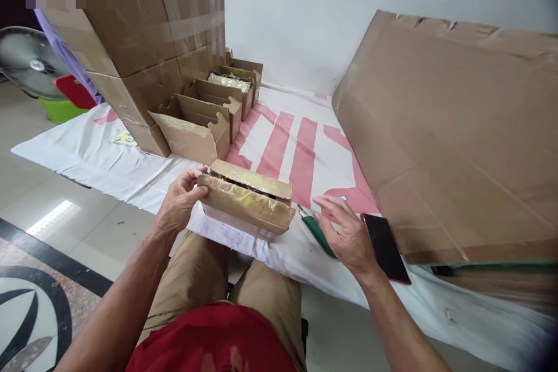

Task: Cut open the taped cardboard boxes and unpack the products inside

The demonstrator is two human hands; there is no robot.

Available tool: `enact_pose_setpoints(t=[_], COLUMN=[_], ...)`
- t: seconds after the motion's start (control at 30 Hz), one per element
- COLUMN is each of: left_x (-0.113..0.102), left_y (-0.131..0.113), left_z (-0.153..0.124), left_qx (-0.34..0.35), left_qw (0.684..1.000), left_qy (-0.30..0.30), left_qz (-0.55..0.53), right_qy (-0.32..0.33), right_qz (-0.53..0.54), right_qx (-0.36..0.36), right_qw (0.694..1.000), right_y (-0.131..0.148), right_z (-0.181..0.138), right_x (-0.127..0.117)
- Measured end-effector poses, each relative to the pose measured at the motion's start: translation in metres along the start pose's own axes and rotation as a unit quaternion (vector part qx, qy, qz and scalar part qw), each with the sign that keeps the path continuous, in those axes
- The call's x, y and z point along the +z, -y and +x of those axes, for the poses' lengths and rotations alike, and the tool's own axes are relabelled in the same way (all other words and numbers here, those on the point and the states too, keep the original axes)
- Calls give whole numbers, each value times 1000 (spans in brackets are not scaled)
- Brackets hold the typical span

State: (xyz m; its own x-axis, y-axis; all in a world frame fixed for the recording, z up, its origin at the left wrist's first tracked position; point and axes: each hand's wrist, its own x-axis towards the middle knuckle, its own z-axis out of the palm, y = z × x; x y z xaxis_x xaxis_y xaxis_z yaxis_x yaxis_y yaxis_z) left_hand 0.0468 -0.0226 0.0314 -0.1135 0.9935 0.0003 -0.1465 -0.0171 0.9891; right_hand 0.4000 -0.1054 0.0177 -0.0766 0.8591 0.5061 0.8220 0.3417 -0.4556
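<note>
In front of me a small cardboard box lies near the table's edge. Its top flaps, with yellowish tape on them, stand slightly apart, and a thin dark gap shows between them. My left hand grips the box's left end, thumb on the near side. To the right of the box, my right hand is open, its fingers stretched towards the box without touching it. Beside and partly beneath that hand lies a tool with a green handle and a narrow metal tip; its exact kind is unclear. A black phone rests just right of my wrist.
A row of open cardboard boxes stands at the back left, against a stacked wall of taped cartons. A large cardboard sheet or carton fills the right side. White-and-pink cloth covers the table. A fan and a person's purple sleeve are far left.
</note>
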Motion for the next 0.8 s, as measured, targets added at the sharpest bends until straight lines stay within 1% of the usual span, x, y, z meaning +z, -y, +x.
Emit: enact_pose_setpoints(t=[0.03,0.07,0.1,0.2,0.27,0.33,0.4,0.5,0.53,0.6,0.7,0.73,0.8], left_x=[-2,-5,-8,-17,-24,-32,-40,-51,-53,-53,-47,-44,-39], left_y=[-1,-1,-2,0,3,7,10,13,14,14,10,8,2], left_z=[0,0,-1,-7,-12,-16,-18,-19,-19,-17,-13,-11,-8], left_qx=[-2,0,7,36,44,51,64,88,96,103,111,124,174], left_qw=[1000,1000,999,997,995,992,988,979,977,974,961,950,918], left_qy=[9,19,28,53,67,83,111,166,176,171,152,156,176], left_qz=[-3,3,14,49,62,74,84,79,79,106,204,241,310], right_qy=[5,24,56,154,173,153,115,57,42,20,19,30,59], right_qz=[22,37,48,50,42,54,64,25,8,-16,-68,-97,-155], right_qx=[-18,-31,-41,-57,-68,-63,-29,23,30,36,46,46,41], right_qw=[1000,999,996,985,982,985,991,998,999,999,996,994,985], right_y=[10,18,25,35,37,39,40,41,40,36,23,19,11], right_z=[13,26,38,64,75,82,87,94,97,105,119,124,132], right_x=[-4,-6,-7,1,9,16,21,24,26,31,43,47,56])
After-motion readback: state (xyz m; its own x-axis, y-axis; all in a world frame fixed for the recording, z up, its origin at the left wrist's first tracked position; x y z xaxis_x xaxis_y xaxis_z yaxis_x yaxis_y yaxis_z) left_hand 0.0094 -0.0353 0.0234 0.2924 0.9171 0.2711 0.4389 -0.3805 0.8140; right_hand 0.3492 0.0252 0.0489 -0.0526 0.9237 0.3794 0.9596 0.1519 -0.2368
